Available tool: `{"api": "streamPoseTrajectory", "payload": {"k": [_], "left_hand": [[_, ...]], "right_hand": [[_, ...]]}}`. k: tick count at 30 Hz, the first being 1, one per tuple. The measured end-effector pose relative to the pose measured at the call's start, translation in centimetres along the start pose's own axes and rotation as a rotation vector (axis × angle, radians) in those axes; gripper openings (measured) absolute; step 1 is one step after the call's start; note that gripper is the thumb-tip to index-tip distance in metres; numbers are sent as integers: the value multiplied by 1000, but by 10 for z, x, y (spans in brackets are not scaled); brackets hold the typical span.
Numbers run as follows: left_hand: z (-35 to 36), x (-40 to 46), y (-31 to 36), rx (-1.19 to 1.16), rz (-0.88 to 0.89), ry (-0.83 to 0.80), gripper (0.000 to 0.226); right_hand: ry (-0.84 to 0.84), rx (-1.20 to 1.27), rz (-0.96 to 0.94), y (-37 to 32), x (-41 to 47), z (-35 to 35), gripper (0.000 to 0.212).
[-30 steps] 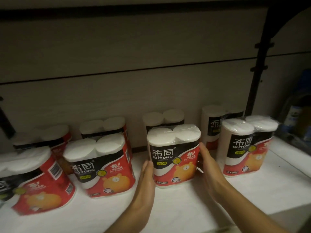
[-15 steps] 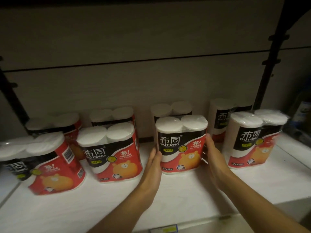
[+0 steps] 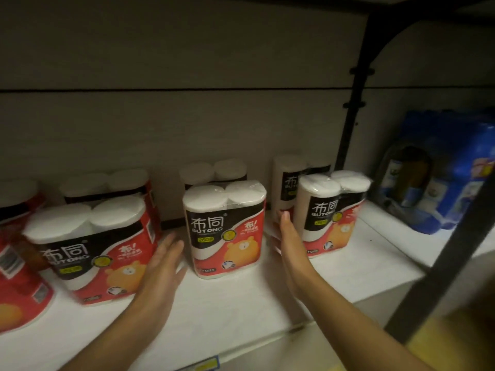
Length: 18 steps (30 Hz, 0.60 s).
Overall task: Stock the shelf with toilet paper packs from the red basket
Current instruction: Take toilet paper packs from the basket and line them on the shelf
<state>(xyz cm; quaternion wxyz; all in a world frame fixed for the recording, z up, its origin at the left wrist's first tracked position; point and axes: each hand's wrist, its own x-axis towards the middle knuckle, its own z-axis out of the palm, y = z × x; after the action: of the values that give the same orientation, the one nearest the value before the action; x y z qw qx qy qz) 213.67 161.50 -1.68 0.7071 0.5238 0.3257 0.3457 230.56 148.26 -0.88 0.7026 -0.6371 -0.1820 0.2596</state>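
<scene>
Standing upright on the white shelf, the middle toilet paper pack sits between the left hand and right hand — fingers straight, holding nothing. Several packs are already stocked; the red basket is out of view — what remains is unknowable.

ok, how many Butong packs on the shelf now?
8. Front row: far-left pack (cropped), left pack, centre pack, right pack. Back row, partly hidden: far-left rear pack, left rear pack, centre rear pack, right rear pack. More may sit off-frame left.
</scene>
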Motion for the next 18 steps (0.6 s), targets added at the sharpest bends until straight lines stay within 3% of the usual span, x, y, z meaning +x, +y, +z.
{"api": "streamPoseTrajectory", "payload": {"k": [4, 9, 14, 18], "left_hand": [[-2, -24, 10, 60, 3, -49, 43], [-14, -81, 43, 170, -84, -115, 30], [-72, -148, 99, 353, 6, -216, 20], [-159, -196, 146, 405, 96, -138, 22]], "right_hand": [[20, -33, -13, 6, -19, -22, 51], [1, -196, -82, -15, -60, -20, 24], [-239, -253, -254, -63, -140, 59, 12], [-488, -270, -343, -78, -208, 158, 13]]}}
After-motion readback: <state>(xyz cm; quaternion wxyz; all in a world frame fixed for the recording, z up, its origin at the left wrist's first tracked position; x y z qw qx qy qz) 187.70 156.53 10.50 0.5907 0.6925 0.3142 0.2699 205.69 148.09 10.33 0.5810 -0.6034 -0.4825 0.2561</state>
